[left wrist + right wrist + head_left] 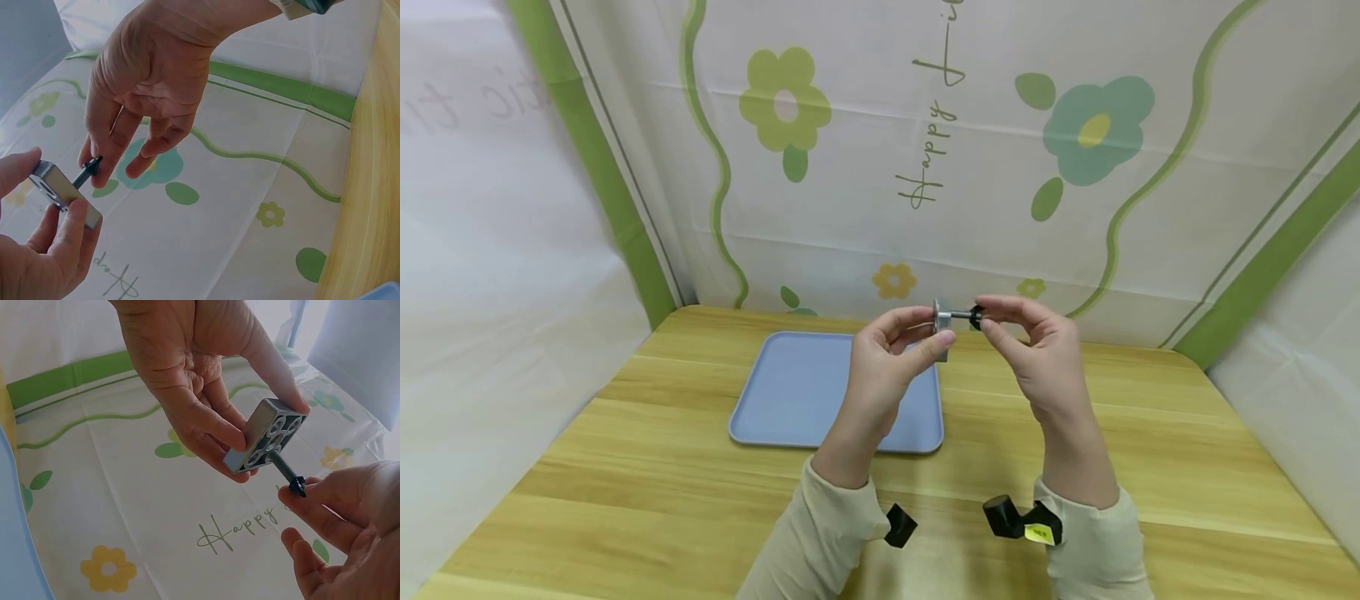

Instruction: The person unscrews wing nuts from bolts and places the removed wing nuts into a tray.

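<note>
Between its thumb and fingertips, my left hand point(891, 358) grips a small rectangular metal block point(265, 434) by its edges. Round recesses show on the block's broad face in the right wrist view. A threaded bolt point(284, 467) sticks out from the middle of that face, its other end hidden in the block. At the bolt's outer end is a black knobbed head point(92, 165), which my right hand point(1037, 350) pinches between thumb and fingertips. Both hands are raised above the table, with the left one overlapping the tray in the head view.
A light blue tray point(797, 387) lies on the wooden table point(647, 467), left of centre. Behind the table hangs a white printed curtain point(850, 192) with flowers and green lines. Black mounts point(1003, 517) stick out from the sleeves.
</note>
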Motion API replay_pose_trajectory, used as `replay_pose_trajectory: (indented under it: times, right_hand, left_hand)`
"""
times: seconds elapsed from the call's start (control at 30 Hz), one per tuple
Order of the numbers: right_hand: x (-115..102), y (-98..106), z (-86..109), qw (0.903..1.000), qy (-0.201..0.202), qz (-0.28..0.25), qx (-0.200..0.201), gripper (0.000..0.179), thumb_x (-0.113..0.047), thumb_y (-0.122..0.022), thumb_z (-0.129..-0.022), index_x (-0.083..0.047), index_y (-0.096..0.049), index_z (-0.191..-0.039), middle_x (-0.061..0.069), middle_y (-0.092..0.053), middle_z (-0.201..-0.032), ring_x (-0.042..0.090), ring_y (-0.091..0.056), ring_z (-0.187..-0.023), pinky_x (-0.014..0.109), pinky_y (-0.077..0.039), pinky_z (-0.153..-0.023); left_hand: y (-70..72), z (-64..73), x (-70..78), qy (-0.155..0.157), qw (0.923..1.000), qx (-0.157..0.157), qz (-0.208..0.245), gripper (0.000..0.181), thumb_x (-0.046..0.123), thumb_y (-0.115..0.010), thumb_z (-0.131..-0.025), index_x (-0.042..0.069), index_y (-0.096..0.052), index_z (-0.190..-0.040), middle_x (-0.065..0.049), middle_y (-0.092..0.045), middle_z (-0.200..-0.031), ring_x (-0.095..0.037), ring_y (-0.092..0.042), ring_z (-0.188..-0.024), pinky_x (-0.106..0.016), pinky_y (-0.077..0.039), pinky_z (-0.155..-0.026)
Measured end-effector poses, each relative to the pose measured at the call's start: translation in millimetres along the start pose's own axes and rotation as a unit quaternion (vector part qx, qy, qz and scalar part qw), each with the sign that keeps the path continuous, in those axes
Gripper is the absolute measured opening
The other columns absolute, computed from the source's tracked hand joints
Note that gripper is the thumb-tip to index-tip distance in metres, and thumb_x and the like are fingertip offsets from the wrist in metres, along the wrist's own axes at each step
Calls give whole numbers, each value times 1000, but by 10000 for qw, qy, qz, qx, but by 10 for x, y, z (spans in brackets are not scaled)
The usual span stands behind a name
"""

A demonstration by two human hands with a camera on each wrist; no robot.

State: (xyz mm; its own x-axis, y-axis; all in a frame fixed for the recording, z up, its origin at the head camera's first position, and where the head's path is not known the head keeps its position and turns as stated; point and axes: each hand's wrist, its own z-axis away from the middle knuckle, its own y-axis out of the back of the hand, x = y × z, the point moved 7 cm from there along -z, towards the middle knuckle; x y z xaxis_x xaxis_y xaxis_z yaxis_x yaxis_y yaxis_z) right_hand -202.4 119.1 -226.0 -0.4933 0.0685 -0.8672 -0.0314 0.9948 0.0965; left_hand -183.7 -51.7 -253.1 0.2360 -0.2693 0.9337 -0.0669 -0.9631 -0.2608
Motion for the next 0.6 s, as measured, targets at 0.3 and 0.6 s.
replay_pose_trajectory:
  times: [0.3, 0.6]
  right_hand:
    - [-39, -23, 6, 9997, 232, -53, 22, 19, 5, -66, -92, 0, -72, -108, -12, -74, -99, 16, -58, -97, 17, -56, -78]
    - [-28, 106, 12, 9931, 86, -795, 863, 15, 0, -63, -95, -7, -75, -98, -4, -73, -89, 13, -63, -89, 23, -46, -72]
  left_hand:
    - [4, 18, 13, 16, 10000, 5, -11, 34, 2, -74, -87, 0, -66, -120, -5, -66, -114, -16, -64, -106, -29, -58, -86]
    - [9, 8, 10, -46, 10000, -7, -15, 34, 2, -75, -86, 1, -66, -119, -5, -66, -113, -16, -64, -106, -27, -58, -85]
